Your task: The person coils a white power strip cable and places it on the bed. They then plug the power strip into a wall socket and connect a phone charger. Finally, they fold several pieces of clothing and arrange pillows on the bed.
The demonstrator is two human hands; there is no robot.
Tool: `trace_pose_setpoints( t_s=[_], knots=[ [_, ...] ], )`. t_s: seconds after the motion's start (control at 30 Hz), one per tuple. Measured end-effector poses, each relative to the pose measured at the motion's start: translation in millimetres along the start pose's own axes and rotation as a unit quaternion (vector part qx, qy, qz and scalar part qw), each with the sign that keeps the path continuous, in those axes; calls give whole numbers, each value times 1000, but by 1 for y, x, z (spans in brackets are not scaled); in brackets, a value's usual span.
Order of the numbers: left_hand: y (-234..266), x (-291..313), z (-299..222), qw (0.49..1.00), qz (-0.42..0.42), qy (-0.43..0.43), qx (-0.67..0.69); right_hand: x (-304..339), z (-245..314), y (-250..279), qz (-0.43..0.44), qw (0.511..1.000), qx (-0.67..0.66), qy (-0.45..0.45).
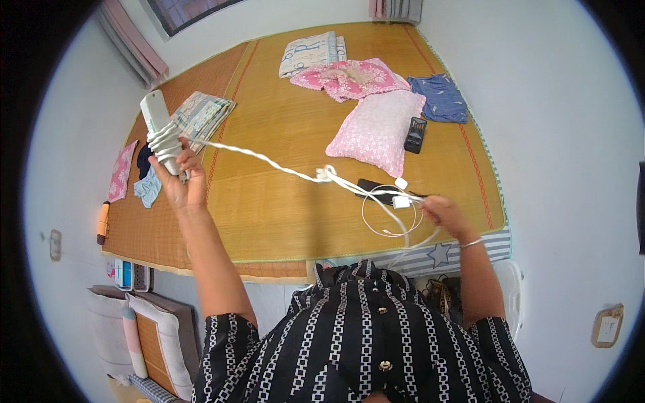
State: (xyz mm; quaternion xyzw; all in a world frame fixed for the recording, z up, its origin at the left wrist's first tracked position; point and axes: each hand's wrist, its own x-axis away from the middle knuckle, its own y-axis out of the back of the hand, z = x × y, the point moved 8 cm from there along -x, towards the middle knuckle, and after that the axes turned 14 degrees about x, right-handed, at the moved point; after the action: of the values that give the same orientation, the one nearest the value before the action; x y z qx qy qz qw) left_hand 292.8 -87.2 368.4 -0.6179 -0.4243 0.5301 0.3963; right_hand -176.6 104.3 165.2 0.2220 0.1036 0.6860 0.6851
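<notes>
Toward ten o'clock, the left hand is clamped round the lower end of a long white plastic power strip wrapped in loops of twisted white cord. The cord stretches through a knot near the centre to the slightly blurred right hand, closed on it at three o'clock, while a pink-and-white patterned fabric pillow lies toward one o'clock on a tan woven mat.

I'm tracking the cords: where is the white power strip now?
In the head view, the white power strip is at upper left, held in the left hand, appearing just left of the folded patterned cloth.
</notes>
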Motion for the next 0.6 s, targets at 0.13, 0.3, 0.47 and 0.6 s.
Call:
trace_pose_setpoints(
  t_s=[0.13, 0.3, 0.47, 0.6],
  knots=[
    [7, -1, -21, 1000, -20, -18, -8, 18, 15, 97, -97, 990, 77, -69],
    [-31, -2, -37, 991, 40, -10, 125, 73, 166, 215, -308, 928, 165, 133],
    [-59, -1, 3, 988, 93, 24, 118, 17, 132, 217, -243, 950, 175, 88],
    [-22, -3, 38, 996, 72, 9, -45, 17, 129, 148, -140, 979, 146, 35]
  ],
)
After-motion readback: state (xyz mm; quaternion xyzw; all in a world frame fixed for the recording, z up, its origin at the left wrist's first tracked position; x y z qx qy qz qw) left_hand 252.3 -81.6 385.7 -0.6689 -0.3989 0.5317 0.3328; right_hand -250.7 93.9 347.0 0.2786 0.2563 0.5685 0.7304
